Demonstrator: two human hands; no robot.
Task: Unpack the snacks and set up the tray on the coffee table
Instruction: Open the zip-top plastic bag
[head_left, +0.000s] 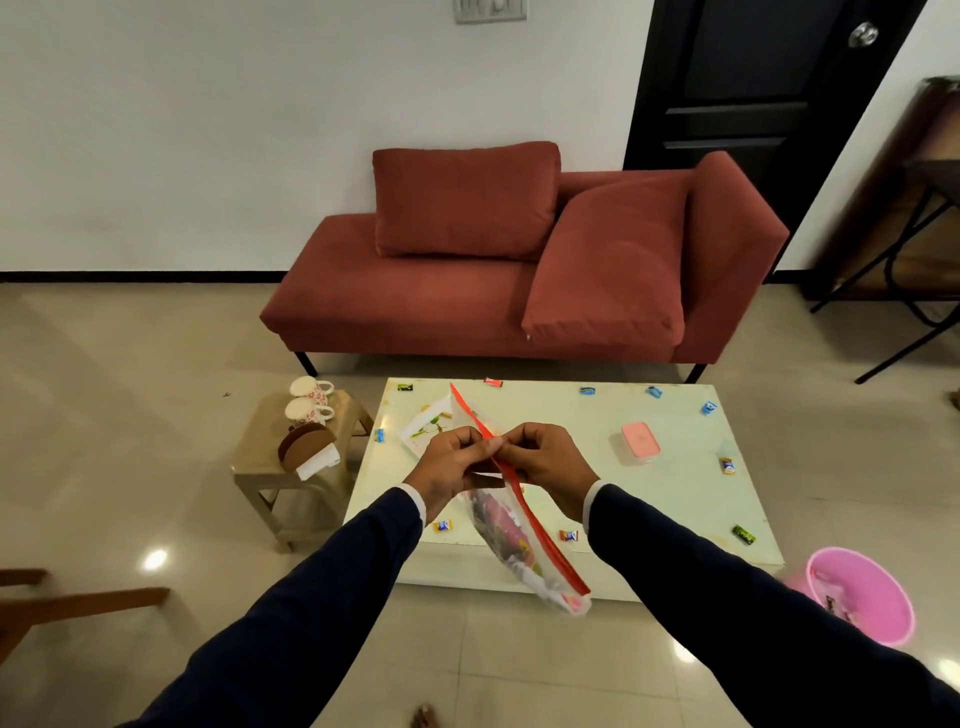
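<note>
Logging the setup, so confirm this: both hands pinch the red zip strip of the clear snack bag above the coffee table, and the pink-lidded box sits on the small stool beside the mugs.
One detail is wrong. The head view shows the pink-lidded box on the coffee table, not on the stool beside the mugs. The rest holds: left hand and right hand pinch the red zip strip of the snack bag.

Table centre (571, 431) open — candies (729, 464) dot its edges.
</note>
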